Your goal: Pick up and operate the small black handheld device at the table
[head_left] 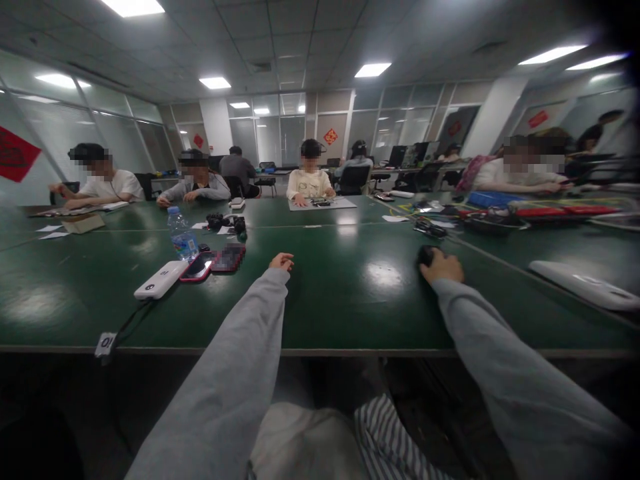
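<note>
My right hand point(445, 268) rests over a black computer mouse point(427, 255) on the green tabletop point(345, 307), its fingers wrapped round the mouse. Part of the mouse is hidden under the palm. Left of the middle, my left hand point(283, 261) is at the table with its fingers loosely bent and pointing right. Nothing shows in it. Closest to that hand are two phones lying side by side, a red-edged phone point(198, 267) and a second phone point(229, 257), both to its left. A white power bank point(161, 280) with a black cable lies beyond them.
A water bottle point(183, 235) stands behind the phones, near black headgear point(227, 223). At right lie a white elongated case point(585, 285), cables point(430, 229) and a blue tray point(493, 199). Several people sit around the table; one opposite has a grey board point(345, 203). The table's front edge point(350, 351) is near me.
</note>
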The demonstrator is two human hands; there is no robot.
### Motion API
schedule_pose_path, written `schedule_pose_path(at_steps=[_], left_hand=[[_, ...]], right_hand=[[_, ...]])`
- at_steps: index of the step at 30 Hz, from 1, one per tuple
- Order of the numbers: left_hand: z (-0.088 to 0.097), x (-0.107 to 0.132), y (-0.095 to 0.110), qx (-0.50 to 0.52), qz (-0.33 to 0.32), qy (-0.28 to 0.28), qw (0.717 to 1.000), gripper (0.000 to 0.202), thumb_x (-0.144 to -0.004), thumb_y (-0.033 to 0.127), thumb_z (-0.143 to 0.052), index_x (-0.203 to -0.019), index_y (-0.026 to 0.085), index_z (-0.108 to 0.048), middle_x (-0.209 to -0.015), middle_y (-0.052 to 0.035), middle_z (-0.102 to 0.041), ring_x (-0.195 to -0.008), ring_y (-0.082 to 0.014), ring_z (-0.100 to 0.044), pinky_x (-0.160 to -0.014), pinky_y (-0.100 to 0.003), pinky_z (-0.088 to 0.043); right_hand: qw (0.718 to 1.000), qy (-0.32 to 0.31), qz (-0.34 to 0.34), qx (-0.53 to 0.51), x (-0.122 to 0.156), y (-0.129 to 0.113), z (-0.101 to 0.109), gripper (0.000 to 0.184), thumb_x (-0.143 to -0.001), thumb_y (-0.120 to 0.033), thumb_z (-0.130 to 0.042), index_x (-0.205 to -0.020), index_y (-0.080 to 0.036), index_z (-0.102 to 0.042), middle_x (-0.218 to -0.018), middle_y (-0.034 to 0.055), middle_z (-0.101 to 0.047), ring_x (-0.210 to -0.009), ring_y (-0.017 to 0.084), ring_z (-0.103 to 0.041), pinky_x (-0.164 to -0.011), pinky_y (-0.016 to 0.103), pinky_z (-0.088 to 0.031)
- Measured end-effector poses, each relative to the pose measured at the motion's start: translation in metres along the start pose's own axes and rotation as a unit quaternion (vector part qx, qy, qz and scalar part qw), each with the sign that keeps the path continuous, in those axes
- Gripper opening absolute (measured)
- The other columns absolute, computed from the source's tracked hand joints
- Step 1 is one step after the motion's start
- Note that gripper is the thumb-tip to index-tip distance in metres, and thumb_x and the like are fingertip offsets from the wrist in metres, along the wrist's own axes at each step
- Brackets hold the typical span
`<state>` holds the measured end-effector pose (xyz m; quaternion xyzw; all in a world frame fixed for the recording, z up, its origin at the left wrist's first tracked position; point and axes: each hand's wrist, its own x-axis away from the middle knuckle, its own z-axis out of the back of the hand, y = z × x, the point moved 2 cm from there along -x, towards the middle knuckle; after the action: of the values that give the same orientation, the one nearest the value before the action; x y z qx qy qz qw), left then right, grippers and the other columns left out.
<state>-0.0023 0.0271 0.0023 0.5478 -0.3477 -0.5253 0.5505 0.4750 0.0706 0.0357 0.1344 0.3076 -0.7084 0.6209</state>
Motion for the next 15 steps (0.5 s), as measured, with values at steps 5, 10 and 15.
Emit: schedule_pose_path(at_steps=[5, 10, 15], left_hand=[[-0.002, -0.004, 0.003, -0.005, 0.000, 0.067, 0.998, 0.017, -0.083, 0.022, -0.046, -0.089, 0.016, -0.061, -0.084, -0.0040, -0.062, -0.060, -0.0064, -0.052, -0.052, -0.016, -0.040], [-0.004, -0.007, 0.000, -0.021, -0.001, 0.105, 0.994, 0.026, -0.084, 0.037, -0.045, -0.083, 0.018, -0.062, -0.085, -0.0043, -0.063, -0.075, -0.0119, -0.056, -0.066, -0.021, -0.044], [0.000, -0.010, -0.002, -0.043, -0.022, 0.142, 0.989, 0.015, -0.081, 0.031, -0.052, -0.082, 0.018, -0.060, -0.084, -0.0036, -0.062, -0.084, -0.0130, -0.058, -0.076, -0.022, -0.044]], right_hand=[[0.919, -0.159, 0.285, -0.220, 0.052, -0.186, -0.031, 0.063, -0.072, -0.031, -0.060, -0.131, -0.026, -0.039, -0.106, 0.0081, -0.050, -0.095, 0.020, -0.050, -0.086, 0.035, -0.040], [0.827, -0.196, 0.384, -0.359, 0.099, -0.280, -0.037, 0.064, -0.070, -0.025, -0.062, -0.129, -0.030, -0.039, -0.105, 0.0038, -0.049, -0.099, 0.019, -0.049, -0.089, 0.036, -0.041], [0.836, -0.193, 0.344, -0.381, 0.104, -0.280, -0.041, 0.066, -0.068, -0.030, -0.066, -0.127, -0.026, -0.038, -0.111, 0.0058, -0.047, -0.105, 0.021, -0.047, -0.092, 0.038, -0.039]])
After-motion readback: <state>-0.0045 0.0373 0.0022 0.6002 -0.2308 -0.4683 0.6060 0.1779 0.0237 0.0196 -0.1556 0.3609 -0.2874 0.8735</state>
